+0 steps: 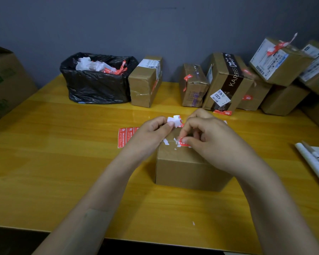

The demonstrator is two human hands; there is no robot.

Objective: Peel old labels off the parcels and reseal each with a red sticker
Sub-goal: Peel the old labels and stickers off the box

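Head view, one frame.

Parcel (188,168): plain brown carton, upright on the yellow table (63,144), centre of the view and near the front edge. Its top face carries torn white label shreds (166,142) and a red sticker remnant (184,143), both stuck to the cardboard.

Left hand (151,133): forearm comes in from lower left, and the hand is over the far-left corner of the parcel top. Fingers are curled; thumb and forefinger pinch a crumpled white scrap (175,120), held up just above the carton.

Right hand (212,138): forearm comes in from lower right, wrist bent, back of the hand toward the camera. Fingers are curled tight. Thumb and forefinger tips nip the edge of the red sticker remnant on the parcel top. The other fingers are tucked under, and I cannot tell whether they touch the carton.

The two hands are close together over the parcel but not touching.

Sheet of red stickers (125,138): flat on the table just left of the parcel, its right part hidden behind the left hand.

Black bag (98,87): at the back left against the wall, open, holding white and red scraps. More parcels (226,83) stand and lean in a row along the wall to its right, several with white labels and red stickers.
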